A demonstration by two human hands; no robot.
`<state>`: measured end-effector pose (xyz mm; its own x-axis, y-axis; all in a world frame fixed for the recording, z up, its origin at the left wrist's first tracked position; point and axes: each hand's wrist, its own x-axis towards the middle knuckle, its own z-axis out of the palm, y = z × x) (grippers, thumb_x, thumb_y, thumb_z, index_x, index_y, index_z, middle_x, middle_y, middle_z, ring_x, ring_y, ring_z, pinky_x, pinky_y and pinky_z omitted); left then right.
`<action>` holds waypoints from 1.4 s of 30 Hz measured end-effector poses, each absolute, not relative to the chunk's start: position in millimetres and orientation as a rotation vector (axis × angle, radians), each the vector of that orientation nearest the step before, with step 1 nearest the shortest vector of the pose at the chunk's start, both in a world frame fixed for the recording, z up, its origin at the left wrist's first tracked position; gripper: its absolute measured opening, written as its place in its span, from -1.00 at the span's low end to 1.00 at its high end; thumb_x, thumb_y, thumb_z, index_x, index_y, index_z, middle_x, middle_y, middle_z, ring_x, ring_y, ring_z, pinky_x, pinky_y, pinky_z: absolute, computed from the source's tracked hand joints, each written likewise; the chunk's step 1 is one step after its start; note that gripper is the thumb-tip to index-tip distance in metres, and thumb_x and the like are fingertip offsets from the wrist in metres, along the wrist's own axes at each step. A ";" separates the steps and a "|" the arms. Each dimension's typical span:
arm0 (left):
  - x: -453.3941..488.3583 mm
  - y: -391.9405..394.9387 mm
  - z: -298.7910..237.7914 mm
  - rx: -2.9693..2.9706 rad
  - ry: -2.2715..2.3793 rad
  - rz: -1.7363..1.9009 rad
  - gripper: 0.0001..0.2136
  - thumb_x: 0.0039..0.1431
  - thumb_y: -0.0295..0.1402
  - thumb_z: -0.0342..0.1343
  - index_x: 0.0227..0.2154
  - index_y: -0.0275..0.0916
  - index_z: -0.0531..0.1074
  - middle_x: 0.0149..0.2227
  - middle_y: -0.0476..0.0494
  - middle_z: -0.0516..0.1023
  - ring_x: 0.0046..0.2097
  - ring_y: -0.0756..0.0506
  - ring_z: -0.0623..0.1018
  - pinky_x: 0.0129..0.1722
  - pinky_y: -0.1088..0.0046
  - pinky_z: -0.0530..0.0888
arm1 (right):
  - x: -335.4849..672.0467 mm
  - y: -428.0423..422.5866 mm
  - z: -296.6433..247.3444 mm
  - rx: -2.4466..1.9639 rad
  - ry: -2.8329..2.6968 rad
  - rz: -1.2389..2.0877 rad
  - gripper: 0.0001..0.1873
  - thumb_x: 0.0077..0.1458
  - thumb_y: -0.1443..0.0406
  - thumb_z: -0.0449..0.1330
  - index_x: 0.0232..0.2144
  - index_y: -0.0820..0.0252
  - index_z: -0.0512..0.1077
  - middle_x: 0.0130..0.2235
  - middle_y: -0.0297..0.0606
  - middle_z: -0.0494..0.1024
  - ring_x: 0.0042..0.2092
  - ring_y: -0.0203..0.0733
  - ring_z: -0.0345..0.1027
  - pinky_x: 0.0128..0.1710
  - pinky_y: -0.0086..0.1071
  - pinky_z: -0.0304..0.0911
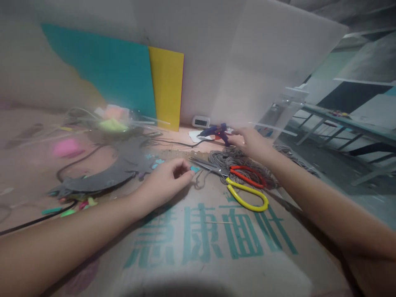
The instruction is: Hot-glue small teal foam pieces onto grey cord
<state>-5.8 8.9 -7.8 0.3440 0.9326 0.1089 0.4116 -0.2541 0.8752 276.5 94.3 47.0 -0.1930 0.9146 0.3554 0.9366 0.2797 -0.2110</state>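
My left hand [168, 177] is closed in a pinch over the cardboard. Between thumb and forefinger is a small teal piece [194, 169], with a thin grey cord hanging close by. Farther back, the fingers of my right hand [247, 142] are bent at the handle of a blue glue gun [220, 130], whose nozzle points left over a white scrap. Scissors [224, 172] with one red and one yellow handle lie between my hands, blades toward the left hand. Under my right wrist is a heap of grey cord [230, 156].
A small white digital timer [201, 121] stands at the back by the teal board [123, 74] and yellow board [167, 86]. A grey curved piece [95, 181] and a pink lump [66, 147] lie left. A thin stick [219, 222] lies on the printed cardboard [247, 272].
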 end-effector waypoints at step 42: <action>-5.2 4.9 -0.4 1.871 0.917 0.732 -0.86 0.21 -0.31 0.07 -0.44 -0.22 0.37 -0.61 0.10 0.34 -0.58 0.06 0.35 -0.59 0.59 0.26 | 202.7 -10.6 9.3 -0.910 -1.763 1.351 -0.69 0.29 0.22 0.05 0.07 0.06 0.23 -0.07 -0.22 0.49 -0.22 -0.26 0.48 -0.11 -0.25 0.43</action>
